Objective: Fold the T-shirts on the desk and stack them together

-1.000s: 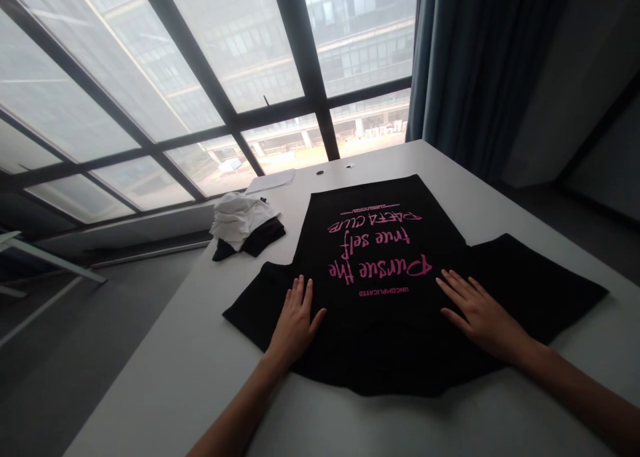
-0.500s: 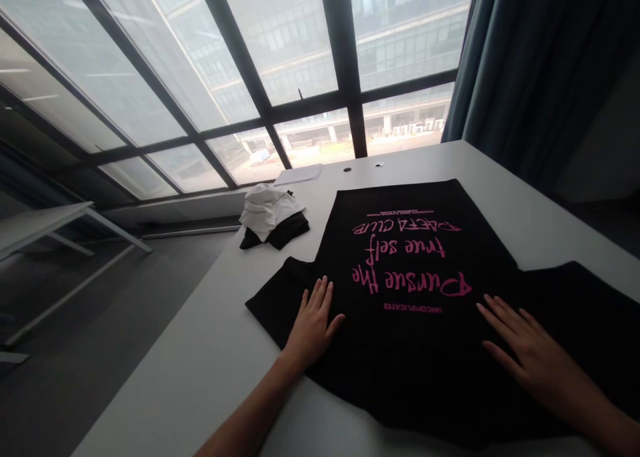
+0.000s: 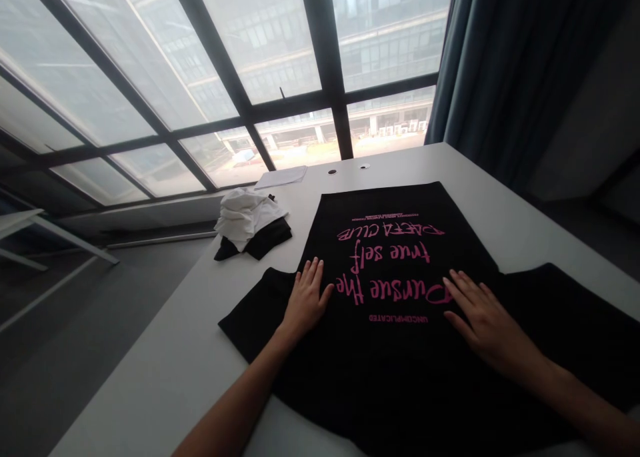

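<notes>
A black T-shirt (image 3: 400,350) with pink lettering lies spread flat on the white table (image 3: 165,370), its hem pointing away from me. My left hand (image 3: 306,300) rests palm down on the shirt near the left sleeve, fingers stretched out. My right hand (image 3: 485,320) lies flat on the shirt right of the lettering, covering the end of one word, fingers spread. Neither hand holds anything.
A crumpled pile of white and black cloth (image 3: 250,224) sits at the table's left edge. A white sheet of paper (image 3: 281,176) lies at the far edge near two round holes. Large windows stand behind; a dark blue curtain (image 3: 500,64) hangs at the right.
Both hands have slid forward over the shirt, away from me, staying flat. The right hand now reaches the lettering. The camera view has shifted a little.
</notes>
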The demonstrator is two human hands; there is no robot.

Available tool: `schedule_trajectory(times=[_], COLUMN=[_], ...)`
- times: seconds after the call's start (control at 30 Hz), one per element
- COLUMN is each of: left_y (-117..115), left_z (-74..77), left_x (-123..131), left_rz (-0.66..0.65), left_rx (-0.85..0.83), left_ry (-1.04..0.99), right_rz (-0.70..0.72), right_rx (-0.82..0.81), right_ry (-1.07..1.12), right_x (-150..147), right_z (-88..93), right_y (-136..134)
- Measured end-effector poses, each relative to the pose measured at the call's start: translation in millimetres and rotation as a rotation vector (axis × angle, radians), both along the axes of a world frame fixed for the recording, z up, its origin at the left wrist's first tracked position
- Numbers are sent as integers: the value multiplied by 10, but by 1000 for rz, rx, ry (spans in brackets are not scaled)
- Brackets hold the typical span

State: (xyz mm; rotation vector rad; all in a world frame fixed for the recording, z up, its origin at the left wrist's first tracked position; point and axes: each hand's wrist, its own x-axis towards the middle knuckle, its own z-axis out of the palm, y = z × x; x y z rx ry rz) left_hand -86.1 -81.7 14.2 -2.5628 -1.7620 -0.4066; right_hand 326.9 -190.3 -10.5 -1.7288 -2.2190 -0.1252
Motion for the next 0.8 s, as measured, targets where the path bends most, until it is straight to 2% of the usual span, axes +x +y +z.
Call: schedule_trajectory(times=[0.07,0.17,0.3,0.4,0.5,0.6,0.7,0.8], left_y=[125,174,92,8,-51,-83,-145,-244], left_z=[-118,-216,-128,-46,-39,-38,3,36], left_x=[-49,-132,-118,-58,-26,-11,42,134], left_rz=[61,57,42,-29,-119,-134,-156,-241], left_rx=[-10,-14,13,34,-38,-101,-93,-102], left_ry=[11,30,37,48,79,105,85,87], right_rz=[-54,-88,-107,-112,-111,-128,-109,-64], right_rx=[-8,-42,-45,-49,-66,-60,-56,-90], right_ry=[-7,-9,18,20,-1,5,1,-16], right_x=[-11,43,123,161,174,144,76,10], right_z=[-75,-226,-272,-257,-263,-230,-168,-143], right_y=[81,100,85,99,106,83,32,-18])
